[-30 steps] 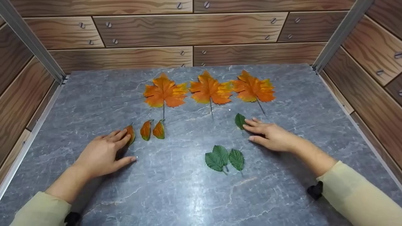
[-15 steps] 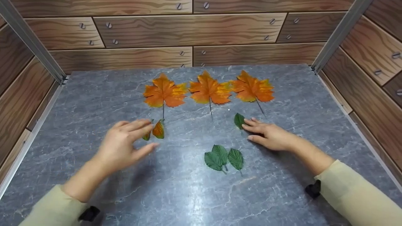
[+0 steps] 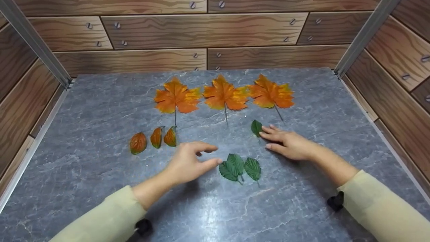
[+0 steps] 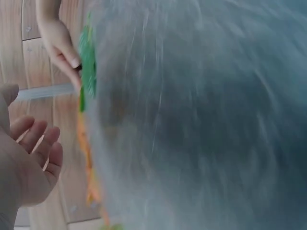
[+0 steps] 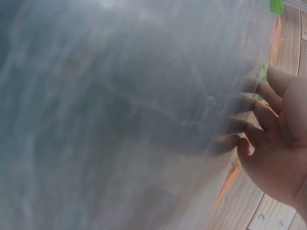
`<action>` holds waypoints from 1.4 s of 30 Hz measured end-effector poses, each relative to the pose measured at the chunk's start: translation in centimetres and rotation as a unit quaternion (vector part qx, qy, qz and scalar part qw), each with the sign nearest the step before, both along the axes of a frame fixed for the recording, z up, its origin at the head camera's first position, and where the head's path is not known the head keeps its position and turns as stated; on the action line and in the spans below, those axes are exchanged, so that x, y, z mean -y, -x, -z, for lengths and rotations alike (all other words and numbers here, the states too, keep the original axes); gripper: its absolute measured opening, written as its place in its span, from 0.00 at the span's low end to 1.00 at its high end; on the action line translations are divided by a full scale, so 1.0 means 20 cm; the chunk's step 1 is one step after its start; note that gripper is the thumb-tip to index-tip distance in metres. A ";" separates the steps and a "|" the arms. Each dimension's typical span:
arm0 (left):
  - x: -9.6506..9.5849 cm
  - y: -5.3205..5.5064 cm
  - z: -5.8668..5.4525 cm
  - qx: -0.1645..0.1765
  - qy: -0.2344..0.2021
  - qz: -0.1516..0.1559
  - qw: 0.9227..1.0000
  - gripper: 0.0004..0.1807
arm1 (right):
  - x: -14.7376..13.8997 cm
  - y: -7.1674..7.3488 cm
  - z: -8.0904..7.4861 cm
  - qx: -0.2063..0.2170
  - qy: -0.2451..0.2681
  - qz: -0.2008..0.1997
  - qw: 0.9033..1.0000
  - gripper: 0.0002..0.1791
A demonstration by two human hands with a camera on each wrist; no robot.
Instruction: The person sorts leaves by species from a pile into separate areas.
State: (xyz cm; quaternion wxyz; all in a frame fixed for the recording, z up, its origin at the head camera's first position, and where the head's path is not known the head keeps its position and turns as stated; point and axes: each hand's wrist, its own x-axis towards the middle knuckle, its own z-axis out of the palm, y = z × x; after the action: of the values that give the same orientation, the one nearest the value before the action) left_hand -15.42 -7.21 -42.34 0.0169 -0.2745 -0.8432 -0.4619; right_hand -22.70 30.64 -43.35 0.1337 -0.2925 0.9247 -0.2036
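In the head view my left hand (image 3: 189, 163) is over the middle of the table, thumb and fingers apart with nothing between them. Its thumb tip comes right up to two overlapping green leaves (image 3: 231, 168); a third green leaf (image 3: 252, 169) lies just to their right. My right hand (image 3: 290, 145) rests its fingertips at the edge of another green leaf (image 3: 256, 127), fingers extended. Farther left lie three small orange-brown leaves with green edges (image 3: 138, 143), side by side. The right wrist view shows the right hand (image 5: 283, 124) with fingers toward the tabletop.
Three large orange maple leaves (image 3: 225, 95) with thin stems form a row along the back of the grey marbled table (image 3: 100, 101). Wood-patterned panels (image 3: 201, 32) wall in the back and both sides, with grey metal posts (image 3: 366, 37) at the corners.
My left hand has left the leftmost orange-brown leaf, passed over the other small ones and moved right to the green leaves. The right hand has stayed at its green leaf.
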 end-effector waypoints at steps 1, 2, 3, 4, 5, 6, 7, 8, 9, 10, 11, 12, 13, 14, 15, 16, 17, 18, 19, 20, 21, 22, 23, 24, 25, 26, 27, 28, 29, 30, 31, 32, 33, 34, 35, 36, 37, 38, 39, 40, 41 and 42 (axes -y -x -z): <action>-0.02 0.01 0.01 0.032 -0.010 -0.002 0.999 0.23 | 0.00 0.00 0.00 0.000 0.000 0.001 1.000 0.30; -0.04 0.02 0.03 0.062 -0.022 -0.003 0.998 0.23 | 0.00 0.00 0.00 0.000 0.000 0.002 1.000 0.30; -0.06 0.03 0.04 0.088 -0.033 -0.007 0.996 0.23 | 0.00 0.00 0.00 0.000 0.001 0.002 1.000 0.30; -0.08 0.03 0.06 0.112 -0.041 -0.011 0.993 0.24 | -0.01 0.00 0.01 0.000 0.003 0.001 1.000 0.30; -0.09 0.04 0.07 0.130 -0.049 -0.014 0.990 0.24 | -0.01 0.00 0.01 0.001 0.004 0.001 1.000 0.30; -0.11 0.04 0.09 0.141 -0.052 -0.018 0.988 0.25 | 0.00 0.00 0.01 0.001 0.005 0.000 1.000 0.30; -0.12 0.04 0.11 0.147 -0.054 -0.021 0.987 0.25 | 0.00 0.00 0.01 0.001 0.006 -0.001 1.000 0.30; -0.13 0.05 0.12 0.146 -0.051 -0.024 0.988 0.26 | 0.00 0.00 0.01 0.001 0.007 -0.002 1.000 0.30; -0.13 0.05 0.14 0.142 -0.043 -0.029 0.989 0.26 | 0.00 0.00 0.01 0.002 0.007 -0.001 1.000 0.30; -0.14 0.05 0.15 0.134 -0.035 -0.030 0.990 0.26 | 0.00 0.00 0.01 0.002 0.007 -0.001 1.000 0.30; -0.14 0.04 0.17 0.126 -0.027 -0.030 0.991 0.26 | 0.00 0.00 0.00 0.002 0.006 0.000 1.000 0.30; -0.15 0.04 0.17 0.122 -0.020 -0.031 0.992 0.26 | 0.00 0.00 0.00 0.002 0.004 0.001 1.000 0.30; -0.15 0.04 0.18 0.115 -0.014 -0.031 0.993 0.26 | 0.00 0.00 0.00 0.003 0.003 0.002 1.000 0.30; -0.15 0.04 0.18 0.109 -0.006 -0.031 0.994 0.27 | 0.00 0.00 0.00 0.003 0.002 0.002 1.000 0.30; -0.15 0.04 0.19 0.105 -0.001 -0.029 0.994 0.27 | 0.00 0.00 0.00 0.003 0.001 0.003 1.000 0.30; -0.15 0.03 0.19 0.103 0.004 -0.027 0.994 0.28 | 0.00 0.00 0.00 0.003 0.000 0.003 1.000 0.30; -0.16 0.03 0.19 0.102 0.010 -0.026 0.994 0.29 | 0.00 0.00 0.00 0.003 -0.001 0.003 1.000 0.30; -0.16 0.03 0.20 0.100 0.017 -0.026 0.994 0.30 | 0.00 0.00 0.00 0.002 -0.001 0.003 1.000 0.30; -0.16 0.03 0.20 0.097 0.025 -0.026 0.995 0.31 | 0.00 0.00 0.00 0.002 0.000 0.003 1.000 0.30; -0.16 0.03 0.20 0.096 0.031 -0.025 0.995 0.32 | 0.00 0.00 0.00 0.002 0.000 0.003 1.000 0.30; -0.16 0.03 0.20 0.095 0.037 -0.024 0.994 0.32 | 0.00 0.00 0.00 0.001 0.000 0.003 1.000 0.30; -0.16 0.03 0.21 0.093 0.044 -0.023 0.994 0.33 | 0.00 0.00 0.00 0.001 0.000 0.004 1.000 0.30; -0.16 0.03 0.21 0.090 0.049 -0.023 0.994 0.33 | 0.00 0.00 0.00 0.001 0.000 0.003 1.000 0.30; -0.16 0.03 0.21 0.087 0.052 -0.022 0.995 0.33 | 0.00 0.00 0.01 0.000 0.001 0.003 1.000 0.30; -0.16 0.03 0.21 0.085 0.055 -0.020 0.995 0.32 | 0.00 0.00 0.01 0.000 0.000 0.003 1.000 0.30; -0.16 0.03 0.22 0.082 0.057 -0.019 0.995 0.32 | 0.00 0.00 0.01 0.001 -0.001 0.004 1.000 0.30; -0.16 0.03 0.22 0.079 0.058 -0.018 0.995 0.32 | 0.00 0.00 0.01 0.003 -0.002 0.005 1.000 0.30; -0.16 0.03 0.22 0.076 0.059 -0.017 0.995 0.31 | -0.01 0.00 0.01 0.003 -0.003 0.006 1.000 0.30; -0.16 0.03 0.22 0.074 0.060 -0.016 0.995 0.31 | -0.01 0.00 0.01 0.004 -0.003 0.007 1.000 0.30; -0.16 0.03 0.22 0.072 0.060 -0.016 0.995 0.30 | -0.01 0.00 0.00 0.006 -0.004 0.009 1.000 0.30; -0.16 0.03 0.22 0.069 0.061 -0.015 0.996 0.30 | -0.01 0.00 0.00 0.007 -0.005 0.011 1.000 0.30; -0.16 0.03 0.22 0.065 0.062 -0.015 0.996 0.29 | -0.01 0.00 0.00 0.008 -0.005 0.011 1.000 0.30; -0.16 0.03 0.22 0.059 0.063 -0.015 0.996 0.28 | -0.01 0.00 0.00 0.006 -0.002 0.008 1.000 0.30; -0.16 0.03 0.22 0.052 0.064 -0.015 0.996 0.27 | -0.01 0.00 0.00 0.004 0.000 0.004 1.000 0.30; -0.16 0.03 0.23 0.048 0.065 -0.015 0.997 0.26 | -0.01 0.00 0.00 0.003 0.002 0.002 1.000 0.30; -0.16 0.03 0.23 0.045 0.065 -0.015 0.997 0.25 | -0.01 0.00 0.00 0.001 0.004 -0.001 1.000 0.30; -0.16 0.03 0.23 0.042 0.066 -0.015 0.997 0.24 | -0.01 0.00 0.00 -0.001 0.006 -0.004 1.000 0.29; -0.16 0.03 0.23 0.039 0.066 -0.015 0.997 0.23 | -0.01 0.00 0.00 -0.004 0.008 -0.007 1.000 0.29; -0.16 0.03 0.23 0.039 0.067 -0.016 0.997 0.23 | -0.01 0.00 0.01 -0.006 0.009 -0.009 1.000 0.29; -0.16 0.03 0.22 0.040 0.067 -0.016 0.997 0.22 | -0.01 0.00 0.01 -0.006 0.008 -0.008 1.000 0.29; -0.16 0.03 0.22 0.044 0.067 -0.017 0.997 0.22 | -0.01 0.00 0.01 -0.007 0.008 -0.008 1.000 0.29; -0.16 0.03 0.22 0.044 0.068 -0.017 0.997 0.22 | -0.01 0.00 0.01 -0.008 0.008 -0.008 1.000 0.29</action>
State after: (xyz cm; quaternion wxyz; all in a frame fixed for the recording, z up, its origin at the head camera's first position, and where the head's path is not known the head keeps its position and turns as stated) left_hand -16.03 -4.05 -46.78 -0.0314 -0.2400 -0.8769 -0.4152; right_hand -22.71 30.76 -43.47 0.1258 -0.3029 0.9216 -0.2078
